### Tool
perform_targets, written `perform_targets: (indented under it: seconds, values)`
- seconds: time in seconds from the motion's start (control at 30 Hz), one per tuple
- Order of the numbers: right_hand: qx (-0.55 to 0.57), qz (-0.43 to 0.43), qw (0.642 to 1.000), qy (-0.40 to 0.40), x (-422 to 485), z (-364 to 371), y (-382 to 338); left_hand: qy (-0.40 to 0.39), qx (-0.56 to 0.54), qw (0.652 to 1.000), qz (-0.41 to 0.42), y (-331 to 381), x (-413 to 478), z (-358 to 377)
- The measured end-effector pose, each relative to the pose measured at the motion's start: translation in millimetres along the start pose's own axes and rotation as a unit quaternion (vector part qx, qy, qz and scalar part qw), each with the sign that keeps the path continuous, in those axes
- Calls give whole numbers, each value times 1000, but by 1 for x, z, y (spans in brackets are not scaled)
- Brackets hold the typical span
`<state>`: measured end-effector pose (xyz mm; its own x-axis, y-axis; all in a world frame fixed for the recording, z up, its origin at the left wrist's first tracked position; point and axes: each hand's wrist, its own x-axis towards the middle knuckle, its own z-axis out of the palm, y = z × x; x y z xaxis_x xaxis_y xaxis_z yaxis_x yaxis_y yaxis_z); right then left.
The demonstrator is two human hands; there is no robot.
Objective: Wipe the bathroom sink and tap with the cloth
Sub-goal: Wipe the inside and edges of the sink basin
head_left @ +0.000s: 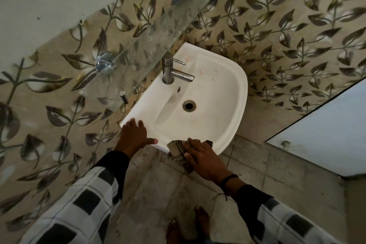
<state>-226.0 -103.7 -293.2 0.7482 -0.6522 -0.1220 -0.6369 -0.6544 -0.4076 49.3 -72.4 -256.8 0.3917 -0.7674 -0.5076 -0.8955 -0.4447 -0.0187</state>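
A white wall-mounted sink (217, 85) fills the middle of the view, with faint reddish marks on its basin and a round drain (189, 105). A steel tap (172, 71) stands at its back edge, spout pointing over the basin. My left hand (134, 136) rests flat on the sink's near left rim, fingers spread. My right hand (204, 160) presses a dark striped cloth (178, 149) against the sink's front rim, with the fingers laid over it. Part of the cloth hangs below the rim.
A glass shelf (150, 45) on chrome brackets juts from the leaf-patterned tiled wall (287, 35) just above the tap. A white door or panel (326, 134) stands at the right. My bare feet (186, 226) are on the grey tiled floor below.
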Motion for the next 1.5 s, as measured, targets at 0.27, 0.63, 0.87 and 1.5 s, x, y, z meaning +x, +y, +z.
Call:
perform_targets:
  seconds: [0.27, 0.63, 0.87, 1.5]
  values:
    - [19, 52, 989, 138, -18, 16, -4, -3, 34, 999, -1, 7, -3, -9]
    - [15, 98, 980, 172, -29, 8, 20, -7, 51, 999, 12, 8, -7, -12]
    - [-2, 124, 979, 160, -16, -8, 38, -42, -7, 998, 51, 23, 5, -10]
    - [-57, 297, 952, 42, -10, -13, 36, -27, -8, 998, 56, 22, 6, 16]
